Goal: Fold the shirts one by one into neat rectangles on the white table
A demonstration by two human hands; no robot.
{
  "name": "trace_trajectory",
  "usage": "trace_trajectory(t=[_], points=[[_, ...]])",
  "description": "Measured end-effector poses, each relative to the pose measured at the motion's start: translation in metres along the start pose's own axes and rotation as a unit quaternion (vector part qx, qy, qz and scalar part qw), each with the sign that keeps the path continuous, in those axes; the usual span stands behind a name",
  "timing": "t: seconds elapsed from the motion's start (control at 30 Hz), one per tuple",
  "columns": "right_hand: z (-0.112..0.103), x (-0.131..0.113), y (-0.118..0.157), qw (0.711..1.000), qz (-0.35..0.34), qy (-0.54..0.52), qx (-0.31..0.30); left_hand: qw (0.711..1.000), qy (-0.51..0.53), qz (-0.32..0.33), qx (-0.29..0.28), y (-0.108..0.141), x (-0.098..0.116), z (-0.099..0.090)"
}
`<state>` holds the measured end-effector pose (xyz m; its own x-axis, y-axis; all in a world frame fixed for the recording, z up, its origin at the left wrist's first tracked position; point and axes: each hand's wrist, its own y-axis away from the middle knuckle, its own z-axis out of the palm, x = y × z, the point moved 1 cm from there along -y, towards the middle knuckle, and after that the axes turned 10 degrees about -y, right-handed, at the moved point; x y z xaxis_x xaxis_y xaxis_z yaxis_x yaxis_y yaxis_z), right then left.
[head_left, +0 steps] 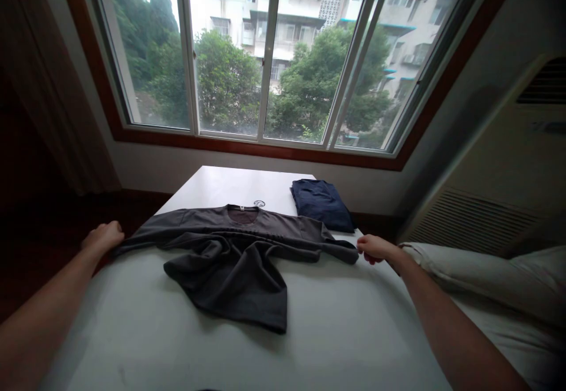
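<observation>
A dark grey long-sleeved shirt lies spread across the white table, its neckline toward the window and both sleeves stretched out sideways. Its lower part is bunched in folds, with the hem pointing toward me. My left hand is closed at the end of the left-lying sleeve, past the table's left edge; its fingertips are partly hidden. On the other side, my right hand pinches the cuff of the right-lying sleeve at the table's right edge.
Folded dark blue clothing lies at the table's far right corner. A small dark ring-shaped item sits behind the neckline on the white table. Pale bedding is at right, an air conditioner behind it, a curtain at left.
</observation>
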<state>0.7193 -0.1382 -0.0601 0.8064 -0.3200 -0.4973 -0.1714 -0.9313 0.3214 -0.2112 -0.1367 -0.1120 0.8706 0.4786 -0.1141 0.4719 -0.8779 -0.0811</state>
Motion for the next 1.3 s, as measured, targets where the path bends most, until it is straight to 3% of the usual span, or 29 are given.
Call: trace_trajectory(t=[0.07,0.13,0.23,0.3,0.43,0.6,0.7,0.83,0.93,1.1,1.3], points=[[0.001,-0.024,-0.005,0.99,-0.063,0.071,0.1,0.999,0.019,0.015,0.032,-0.003,0.036,-0.017],[0.013,-0.059,-0.011,0.967,-0.148,0.092,0.186,0.992,0.039,0.093,0.071,-0.005,0.082,-0.034],[0.043,-0.113,-0.024,0.95,-0.27,0.082,0.133,0.975,0.061,0.2,0.08,-0.006,0.149,-0.045],[0.063,-0.14,-0.036,0.939,-0.319,0.076,0.1,0.965,0.065,0.246,0.06,-0.007,0.183,-0.044],[0.091,-0.167,-0.059,0.945,-0.296,0.091,0.101,0.971,0.054,0.233,0.02,-0.007,0.215,-0.035],[0.116,-0.186,-0.067,0.952,-0.237,0.142,0.13,0.979,0.04,0.2,0.008,-0.01,0.22,-0.033],[0.124,-0.197,-0.064,0.96,-0.197,0.164,0.112,0.978,0.033,0.204,-0.015,-0.013,0.219,-0.039],[0.116,-0.206,-0.058,0.97,-0.176,0.157,0.058,0.97,0.034,0.24,-0.034,-0.013,0.21,-0.055],[0.096,-0.209,-0.047,0.966,-0.19,0.159,0.08,0.969,0.035,0.246,-0.015,-0.01,0.197,-0.074],[0.039,-0.223,-0.01,0.932,-0.221,0.128,0.258,0.98,0.056,0.157,0.111,-0.002,0.176,-0.136],[-0.043,-0.253,0.045,0.848,-0.276,0.086,0.444,0.945,0.13,0.13,0.27,0.019,0.153,-0.249]])
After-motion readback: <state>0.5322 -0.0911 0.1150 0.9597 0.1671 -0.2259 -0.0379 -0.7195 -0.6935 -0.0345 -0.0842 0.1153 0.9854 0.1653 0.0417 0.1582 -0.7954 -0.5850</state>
